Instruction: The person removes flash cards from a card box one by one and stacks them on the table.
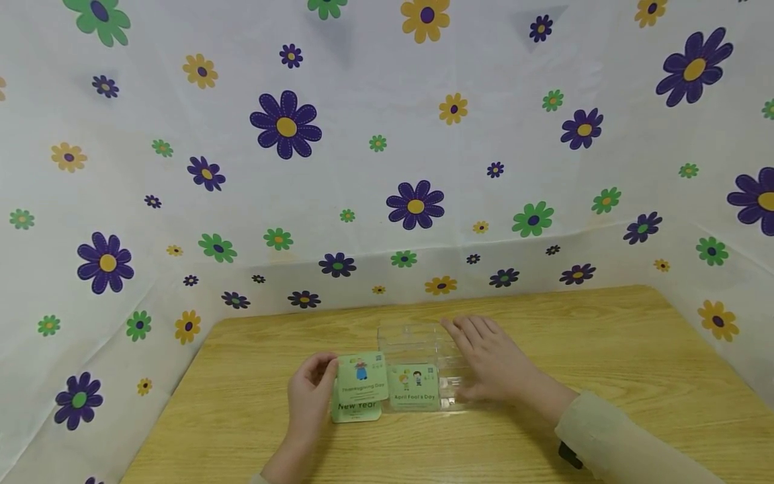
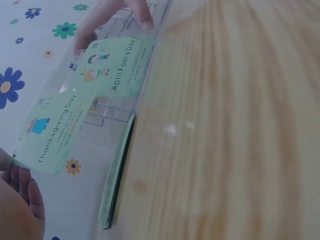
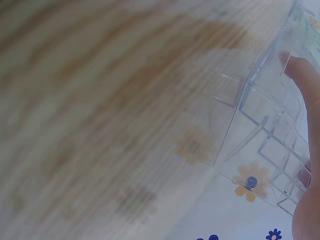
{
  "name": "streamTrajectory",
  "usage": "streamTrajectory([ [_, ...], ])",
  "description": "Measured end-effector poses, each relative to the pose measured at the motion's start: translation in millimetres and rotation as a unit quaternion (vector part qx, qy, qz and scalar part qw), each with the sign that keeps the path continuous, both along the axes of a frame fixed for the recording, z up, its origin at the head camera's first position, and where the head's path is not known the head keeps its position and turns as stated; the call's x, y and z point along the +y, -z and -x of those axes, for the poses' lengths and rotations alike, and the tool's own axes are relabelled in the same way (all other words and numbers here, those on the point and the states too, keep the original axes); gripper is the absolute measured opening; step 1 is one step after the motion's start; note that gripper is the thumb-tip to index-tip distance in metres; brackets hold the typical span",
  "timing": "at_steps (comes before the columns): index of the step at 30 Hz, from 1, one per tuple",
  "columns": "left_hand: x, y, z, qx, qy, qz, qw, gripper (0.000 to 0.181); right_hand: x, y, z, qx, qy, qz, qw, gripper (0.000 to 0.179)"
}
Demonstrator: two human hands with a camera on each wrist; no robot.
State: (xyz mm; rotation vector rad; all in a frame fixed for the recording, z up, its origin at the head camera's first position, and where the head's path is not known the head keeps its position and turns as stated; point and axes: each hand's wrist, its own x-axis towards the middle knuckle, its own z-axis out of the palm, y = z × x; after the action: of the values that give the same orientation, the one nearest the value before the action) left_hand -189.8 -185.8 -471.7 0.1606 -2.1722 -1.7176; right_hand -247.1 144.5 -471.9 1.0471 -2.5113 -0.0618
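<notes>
Between thumb and fingers, my left hand [image 1: 307, 390] pinches a green Thanksgiving Day card [image 1: 361, 370] by its left edge. The card is raised above a green New Year card [image 1: 357, 413] and hides that one's upper part. In the left wrist view, a thin stack of cards [image 2: 117, 175] lies on the table below. A clear plastic organizer [image 1: 406, 344] with several compartments stands to the right. An April Fool's Day card [image 1: 414, 384] sits in its front left part. My right hand [image 1: 492, 359] grips the organizer's right part, thumb at the front and fingers toward the back.
The wooden table [image 1: 242, 376] carries the organizer near its middle. A white cloth [image 1: 363, 81] with purple, green and yellow flowers hangs behind the table and along both sides. A dark band [image 1: 570, 456] shows beneath the right sleeve.
</notes>
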Motion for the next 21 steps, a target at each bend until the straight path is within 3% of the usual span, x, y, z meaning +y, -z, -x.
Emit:
streamTrajectory([
  [21,-11.2,4.6,2.4,-0.012,-0.011,0.02,0.9997,0.014,-0.3,0.1,-1.1,0.0,0.004,-0.006,1.0,0.127],
])
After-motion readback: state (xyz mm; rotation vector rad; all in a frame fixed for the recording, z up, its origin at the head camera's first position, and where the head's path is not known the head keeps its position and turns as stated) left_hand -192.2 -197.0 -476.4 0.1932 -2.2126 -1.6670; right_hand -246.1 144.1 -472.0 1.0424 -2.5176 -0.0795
